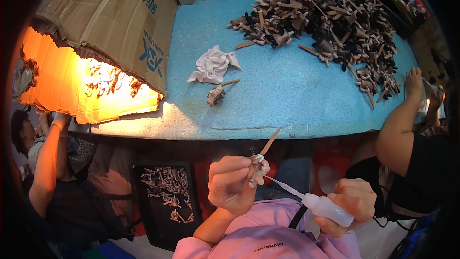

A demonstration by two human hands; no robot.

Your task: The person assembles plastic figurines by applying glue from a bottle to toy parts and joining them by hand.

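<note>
My left hand (231, 182) pinches a small painted figurine (258, 169) with a flat wooden stick pointing up from it. Closed round a white plastic squeeze bottle (330, 209), my right hand (349, 206) tilts its long thin nozzle up to the left. The nozzle's fine tip comes up to the figurine's lower side; whether it touches I cannot tell. Both hands are in front of the table's near edge, above my lap. Beyond them, a similar figurine on a stick (216, 95) lies on the blue tabletop, beside a crumpled pale cloth (214, 65).
A large heap of figurines on sticks (330, 24) covers the blue table's (287, 86) far right. At left, a cardboard box (110, 14) glows brightly inside, over small parts. A black tray of small pieces (160, 230) sits below the table. People (402, 129) sit on both sides.
</note>
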